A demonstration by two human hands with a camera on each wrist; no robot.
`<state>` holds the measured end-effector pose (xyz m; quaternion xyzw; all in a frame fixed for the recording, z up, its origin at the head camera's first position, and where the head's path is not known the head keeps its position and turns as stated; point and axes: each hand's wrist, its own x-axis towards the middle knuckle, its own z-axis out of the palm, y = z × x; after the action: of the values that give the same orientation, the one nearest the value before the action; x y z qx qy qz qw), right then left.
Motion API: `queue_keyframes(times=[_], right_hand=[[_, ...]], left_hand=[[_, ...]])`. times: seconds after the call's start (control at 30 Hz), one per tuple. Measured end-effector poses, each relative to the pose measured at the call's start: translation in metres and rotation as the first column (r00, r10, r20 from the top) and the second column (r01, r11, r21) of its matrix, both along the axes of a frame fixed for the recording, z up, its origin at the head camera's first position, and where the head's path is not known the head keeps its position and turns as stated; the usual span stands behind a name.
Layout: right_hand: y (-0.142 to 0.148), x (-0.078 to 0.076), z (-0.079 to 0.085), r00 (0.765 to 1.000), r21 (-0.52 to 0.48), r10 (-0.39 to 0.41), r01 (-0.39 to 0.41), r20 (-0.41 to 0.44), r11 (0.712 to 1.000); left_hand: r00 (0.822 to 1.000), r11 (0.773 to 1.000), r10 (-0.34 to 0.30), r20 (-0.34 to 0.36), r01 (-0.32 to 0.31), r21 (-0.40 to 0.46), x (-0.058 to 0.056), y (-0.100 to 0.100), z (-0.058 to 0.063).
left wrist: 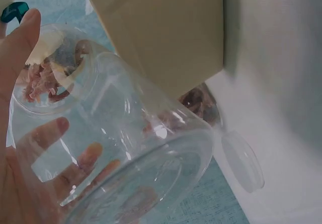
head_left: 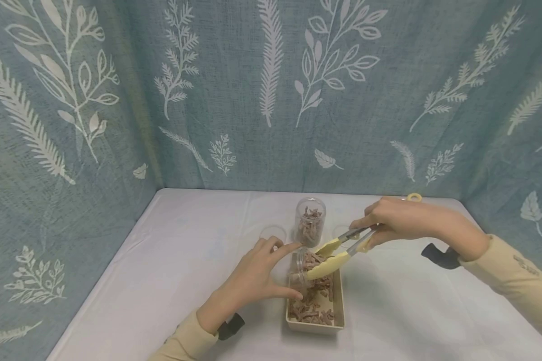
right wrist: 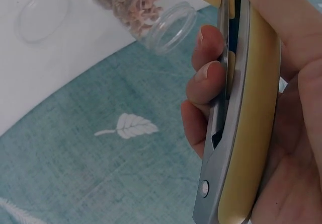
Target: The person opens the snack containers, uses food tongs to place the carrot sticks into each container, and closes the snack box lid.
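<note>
My left hand [head_left: 257,273] holds a clear plastic jar [left wrist: 136,118] tipped on its side above a long beige tray [head_left: 313,328], thumb and fingers spread round its wall. Brown dried strips [head_left: 313,316] lie in the tray. My right hand [head_left: 395,218] grips metal tongs [head_left: 357,244] with yellow tips, its fingers curled round the handles [right wrist: 254,108]. Those tips reach down to the strips right at the tilted jar's mouth, and one overlaps the rim in the head view. In the left wrist view, strips and a pale tip show through the jar's mouth.
A second clear jar [head_left: 310,225], upright and partly filled with strips, stands just behind the tray. Round clear lids lie on the white table, one lid [head_left: 273,231] left of that jar and another lid [head_left: 342,233] right of it. A patterned curtain [head_left: 253,100] borders the table.
</note>
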<state>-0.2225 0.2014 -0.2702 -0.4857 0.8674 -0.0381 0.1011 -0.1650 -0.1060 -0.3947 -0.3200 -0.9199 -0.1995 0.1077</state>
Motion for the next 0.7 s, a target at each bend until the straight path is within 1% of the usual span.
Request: queue_keyframes(times=[0.23, 0.37, 0.57, 0.7], right_hand=[[-0.0008, -0.0023, -0.0028, 1.0, -0.008, 0.013, -0.013, -0.001, 1.0], [-0.0011, -0.0039, -0.0051, 1.0, -0.006, 0.014, -0.014, 0.005, 1.0], [-0.0025, -0.0057, -0.0075, 1.0, -0.005, -0.011, 0.011, 0.02, 1.0], [-0.0041, -0.0066, -0.0081, 1.0, -0.013, -0.006, 0.006, 0.025, 1.0]], left_hand=[[1.0, 1.0, 0.004, -0.03, -0.004, 0.001, 0.001, -0.0004, -0.001], [1.0, 1.0, 0.005, -0.029, -0.004, 0.006, 0.0008, -0.0001, -0.0019], [0.999, 0.998, 0.017, -0.034, -0.016, 0.055, 0.0, 0.0007, -0.0037], [0.997, 0.997, 0.019, -0.069, -0.014, 0.082, -0.0016, 0.0028, -0.0057]])
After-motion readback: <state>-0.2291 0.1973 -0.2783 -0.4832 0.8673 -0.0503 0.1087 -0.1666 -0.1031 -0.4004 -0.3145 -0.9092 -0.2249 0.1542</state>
